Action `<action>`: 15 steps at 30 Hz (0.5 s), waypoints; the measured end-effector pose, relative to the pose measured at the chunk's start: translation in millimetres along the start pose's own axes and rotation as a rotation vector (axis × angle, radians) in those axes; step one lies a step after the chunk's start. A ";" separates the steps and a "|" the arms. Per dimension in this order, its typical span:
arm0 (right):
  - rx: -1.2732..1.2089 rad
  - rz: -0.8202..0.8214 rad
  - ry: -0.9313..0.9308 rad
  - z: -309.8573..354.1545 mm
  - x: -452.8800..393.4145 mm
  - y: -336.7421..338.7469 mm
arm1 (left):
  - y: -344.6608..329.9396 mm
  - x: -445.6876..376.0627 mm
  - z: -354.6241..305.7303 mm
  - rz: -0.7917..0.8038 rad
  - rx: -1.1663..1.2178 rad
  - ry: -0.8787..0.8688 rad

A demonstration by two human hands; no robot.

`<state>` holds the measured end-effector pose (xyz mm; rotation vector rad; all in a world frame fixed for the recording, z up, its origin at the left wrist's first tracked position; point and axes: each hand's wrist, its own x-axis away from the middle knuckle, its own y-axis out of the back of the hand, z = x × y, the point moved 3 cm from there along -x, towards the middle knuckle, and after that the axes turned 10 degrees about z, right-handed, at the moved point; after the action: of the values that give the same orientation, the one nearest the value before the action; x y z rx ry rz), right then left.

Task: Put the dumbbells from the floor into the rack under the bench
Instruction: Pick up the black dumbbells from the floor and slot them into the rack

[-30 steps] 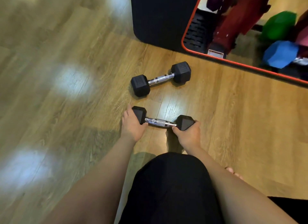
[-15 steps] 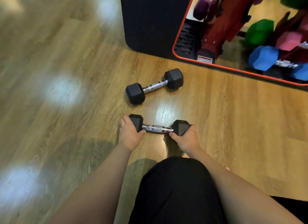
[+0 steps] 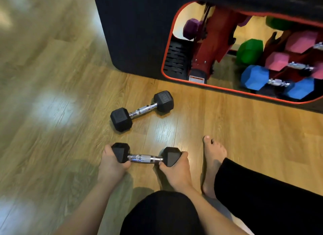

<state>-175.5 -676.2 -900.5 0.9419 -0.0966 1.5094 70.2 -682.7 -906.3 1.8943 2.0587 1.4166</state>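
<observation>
Two black hex dumbbells with chrome handles are on the wooden floor. The near dumbbell (image 3: 146, 158) is held at both ends: my left hand (image 3: 111, 164) grips its left head and my right hand (image 3: 174, 170) grips its right head. Whether it rests on the floor or is lifted I cannot tell. The far dumbbell (image 3: 142, 110) lies untouched, slanting toward the bench. The black bench (image 3: 136, 35) with a red-rimmed opening stands at the top, and inside it a red rack (image 3: 215, 42) holds purple, green, pink and blue dumbbells.
My bare right foot (image 3: 213, 163) is planted on the floor just right of the held dumbbell, and my black-clad knees fill the bottom of the view. Wooden floor (image 3: 52, 112) stretches out to the left.
The view has tilted up and back, showing more of the bench opening and rack. My right foot has come into sight. Both hands keep their grip on the near dumbbell.
</observation>
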 end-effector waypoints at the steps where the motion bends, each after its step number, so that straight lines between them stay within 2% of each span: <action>1: -0.020 0.002 -0.003 -0.5 -2.0 0.1 | 0.3 1.9 -0.2 -0.002 0.013 0.004; 5: -0.136 -0.030 -0.024 -0.3 -4.5 9.7 | -2.1 13.9 -9.3 -0.059 0.036 -0.029; 8: -0.189 -0.094 -0.013 15.3 -7.7 36.7 | -0.3 12.6 -40.9 -0.106 0.043 -0.073; 12: -0.135 -0.265 0.091 55.5 -21.7 98.9 | 3.0 -1.2 -115.6 -0.141 0.128 -0.232; 15: -0.207 -0.264 0.126 86.3 -47.4 147.1 | 8.1 -13.7 -185.3 -0.140 0.163 -0.322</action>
<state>-266.3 -793.5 -803.9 0.6640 -0.0354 1.2832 -21.6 -804.0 -799.2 1.8426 2.1474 0.8721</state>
